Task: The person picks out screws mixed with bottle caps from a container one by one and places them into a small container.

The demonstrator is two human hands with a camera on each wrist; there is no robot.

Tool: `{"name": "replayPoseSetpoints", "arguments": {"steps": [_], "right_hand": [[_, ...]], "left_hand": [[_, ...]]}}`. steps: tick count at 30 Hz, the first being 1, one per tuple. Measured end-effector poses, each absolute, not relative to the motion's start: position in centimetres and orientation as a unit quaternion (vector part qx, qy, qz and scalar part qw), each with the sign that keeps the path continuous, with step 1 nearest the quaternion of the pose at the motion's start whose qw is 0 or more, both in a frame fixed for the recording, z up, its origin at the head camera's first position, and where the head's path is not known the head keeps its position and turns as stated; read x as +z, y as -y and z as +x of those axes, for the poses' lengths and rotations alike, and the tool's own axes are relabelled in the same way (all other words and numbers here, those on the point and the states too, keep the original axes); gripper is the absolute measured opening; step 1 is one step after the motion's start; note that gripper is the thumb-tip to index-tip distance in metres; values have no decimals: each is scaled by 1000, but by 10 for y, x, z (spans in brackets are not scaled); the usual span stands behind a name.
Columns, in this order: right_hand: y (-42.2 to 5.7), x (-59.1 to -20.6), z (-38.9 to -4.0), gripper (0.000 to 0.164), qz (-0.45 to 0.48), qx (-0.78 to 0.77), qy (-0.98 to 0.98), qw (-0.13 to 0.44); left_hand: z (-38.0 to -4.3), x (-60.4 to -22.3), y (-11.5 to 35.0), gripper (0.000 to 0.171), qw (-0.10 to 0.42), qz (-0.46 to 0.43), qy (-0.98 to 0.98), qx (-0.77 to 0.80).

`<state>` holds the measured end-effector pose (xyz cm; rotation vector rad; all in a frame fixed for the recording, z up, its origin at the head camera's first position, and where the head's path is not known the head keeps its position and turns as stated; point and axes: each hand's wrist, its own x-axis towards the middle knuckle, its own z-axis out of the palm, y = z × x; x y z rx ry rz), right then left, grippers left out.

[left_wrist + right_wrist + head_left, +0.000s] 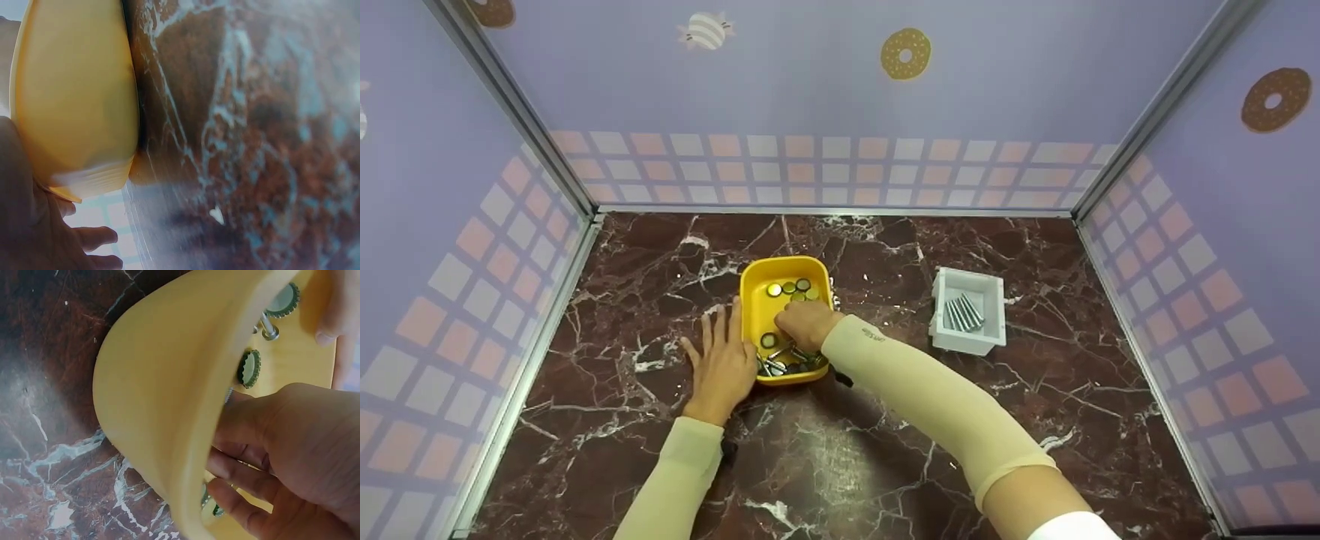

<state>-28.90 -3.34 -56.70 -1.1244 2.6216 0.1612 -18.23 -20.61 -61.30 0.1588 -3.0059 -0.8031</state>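
Observation:
A yellow plastic tub [757, 279] holds several bottle caps [775, 289] and several metal bolts [771, 363] heaped at its near end. My right hand [808, 324] reaches down into the tub over its right side. In the right wrist view its thumb and fingers bend among the caps, and a threaded bolt end [228, 395] shows beside the thumb. The fingertips are hidden behind the tub's rim, so a grip cannot be made out. My left hand [724, 369] rests against the tub's left side, fingers extended and spread.
To the right stands a white plastic bin [969, 345] with several bolts [964, 311] lying side by side in it. The dark red marbled tabletop [840, 450] is bounded by patterned panels [840, 90] at the back and both sides.

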Motion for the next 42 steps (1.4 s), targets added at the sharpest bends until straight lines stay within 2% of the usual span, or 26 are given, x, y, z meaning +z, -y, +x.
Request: {"name": "replayPoseSetpoints", "arguments": {"steps": [4, 5, 8, 13, 14, 20, 21, 29, 30, 39, 42], "right_hand": [[31, -570, -292, 18, -391, 44, -905, 161], [30, -561, -286, 22, -390, 49, -904, 170], [28, -562, -286, 25, -392, 45, -903, 168], [25, -561, -284, 24, -389, 50, -905, 165], [25, -575, -292, 21, -390, 46, -905, 163], [23, -575, -292, 19, -392, 35, -904, 167], [22, -561, -284, 21, -391, 36, -904, 171], [17, -569, -287, 18, -391, 13, -908, 150], [16, -559, -281, 20, -388, 14, -909, 154], [9, -548, -280, 32, -390, -59, -904, 167], [6, -545, -279, 31, -388, -92, -901, 169]], "left_hand": [[-183, -613, 207, 77, 14, 52, 965, -258], [-183, -613, 207, 77, 15, 52, 965, -258], [-183, -613, 207, 77, 15, 51, 965, -257], [-183, -613, 205, 77, 11, 51, 965, -256], [-184, -613, 205, 77, 11, 52, 965, -256], [-184, -613, 205, 78, 8, 53, 964, -259], [-184, -613, 206, 78, 6, 54, 964, -259], [-184, -611, 205, 77, 5, 55, 964, -261], [-184, -610, 204, 77, 6, 54, 964, -261], [-183, -611, 203, 77, 4, 57, 965, -256], [-183, -611, 203, 78, 7, 57, 965, -255]]}}
